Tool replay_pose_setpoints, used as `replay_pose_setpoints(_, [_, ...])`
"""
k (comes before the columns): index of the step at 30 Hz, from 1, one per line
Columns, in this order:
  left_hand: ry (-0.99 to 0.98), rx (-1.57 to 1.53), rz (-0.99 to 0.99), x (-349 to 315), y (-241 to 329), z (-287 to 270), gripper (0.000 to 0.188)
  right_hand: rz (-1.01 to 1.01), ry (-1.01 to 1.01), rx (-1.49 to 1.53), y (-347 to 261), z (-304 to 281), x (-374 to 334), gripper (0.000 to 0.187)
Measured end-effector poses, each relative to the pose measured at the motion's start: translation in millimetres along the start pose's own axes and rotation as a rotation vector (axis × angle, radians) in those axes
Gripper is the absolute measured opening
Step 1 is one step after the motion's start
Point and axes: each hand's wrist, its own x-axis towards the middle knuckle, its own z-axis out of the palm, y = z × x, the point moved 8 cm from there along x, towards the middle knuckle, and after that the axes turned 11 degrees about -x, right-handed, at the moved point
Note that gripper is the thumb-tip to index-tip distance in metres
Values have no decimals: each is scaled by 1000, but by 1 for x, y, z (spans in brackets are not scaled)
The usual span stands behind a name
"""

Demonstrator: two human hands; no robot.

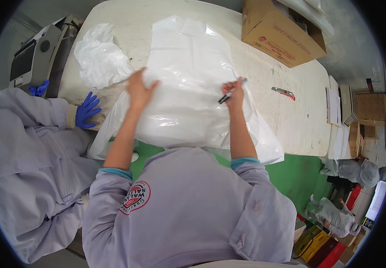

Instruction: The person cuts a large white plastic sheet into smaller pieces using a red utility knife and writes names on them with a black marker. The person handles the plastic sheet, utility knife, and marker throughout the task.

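Note:
A large white plastic bag lies spread flat over the table, its near end hanging past the front edge. My left hand is over the bag's left side, thumb apart from the fingers and slightly blurred; it holds nothing. On the right side of the bag, my right hand grips a black marker, whose dark end points down to the left. Whether the marker's tip touches the plastic cannot be made out.
Crumpled white plastic lies at the table's left. A utility knife rests to the right, below a cardboard box. Close on my left, a co-worker's blue-gloved hand leans on the table edge near a grey printer-like machine.

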Motion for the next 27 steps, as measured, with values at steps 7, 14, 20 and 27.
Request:
replay_pose_setpoints(7, [-575, -590, -448, -91, 80, 62, 38, -297, -169, -628, -2, 117, -117, 45])
replay_pose_setpoints(14, [-865, -1146, -861, -92, 117, 49, 40, -407, -459, -311, -51, 156, -123, 42])
replay_pose_setpoints(20, [-988, -1577, -963, -87, 144, 23, 39, -409, -328, 22, -110, 170, -97, 40])
replay_pose_setpoints(27, [-266, -328, -504, -76, -2, -31, 22, -459, -273, 192, -149, 121, 8, 14])
